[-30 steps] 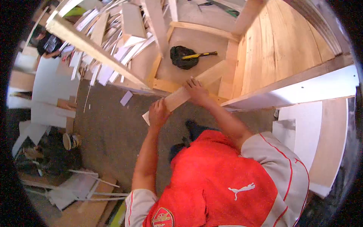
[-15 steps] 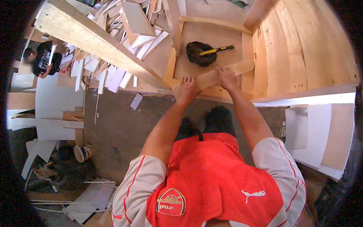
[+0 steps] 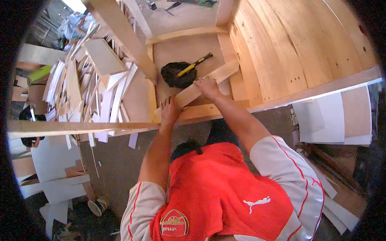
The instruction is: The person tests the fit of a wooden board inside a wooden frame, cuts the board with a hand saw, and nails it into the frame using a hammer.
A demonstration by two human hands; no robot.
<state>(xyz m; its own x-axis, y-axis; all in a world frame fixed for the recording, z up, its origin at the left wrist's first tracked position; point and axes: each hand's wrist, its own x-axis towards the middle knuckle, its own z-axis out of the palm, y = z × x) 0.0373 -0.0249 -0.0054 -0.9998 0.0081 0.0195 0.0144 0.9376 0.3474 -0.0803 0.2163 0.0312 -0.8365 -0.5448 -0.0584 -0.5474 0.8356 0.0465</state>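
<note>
A pale wooden board (image 3: 189, 94) lies at a slant across the near part of a wooden frame (image 3: 187, 35). My left hand (image 3: 170, 109) grips it near its lower left end. Farther along the same board, my right hand (image 3: 208, 87) is closed on its middle part. Just beyond the board, inside the frame, sits a black bag or dark bundle (image 3: 177, 75), with a yellow and black hammer-like tool (image 3: 197, 63) lying on it.
Plank panelling (image 3: 281, 48) rises on the right. A long beam (image 3: 72, 127) juts out to the left. Offcuts (image 3: 94, 88) are heaped at the left, near another person (image 3: 30, 114). White sheets (image 3: 325, 116) lie at the right, and a bucket (image 3: 96, 206) stands at lower left.
The view has shifted and turned. The board, held by both hands, has moved forward over the frame from its position a second ago, when its near end stuck out over the floor.
</note>
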